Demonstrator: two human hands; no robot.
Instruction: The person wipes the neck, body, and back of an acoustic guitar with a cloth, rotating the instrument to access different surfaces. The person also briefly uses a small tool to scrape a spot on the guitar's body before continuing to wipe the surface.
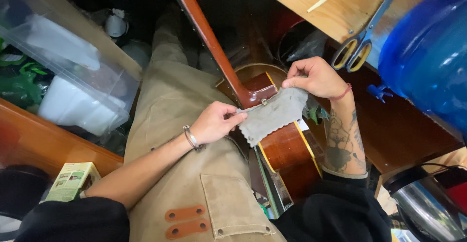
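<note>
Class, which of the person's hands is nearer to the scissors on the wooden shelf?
Right. The right hand pinches the grey cloth's upper corner, just left of and below the scissors. The left hand grips the cloth's lower-left edge, farther away across the guitar.

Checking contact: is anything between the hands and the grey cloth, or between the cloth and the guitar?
Nothing visible. Left hand and right hand each pinch an edge of the grey cloth directly; it lies against the guitar where neck meets body.
</note>
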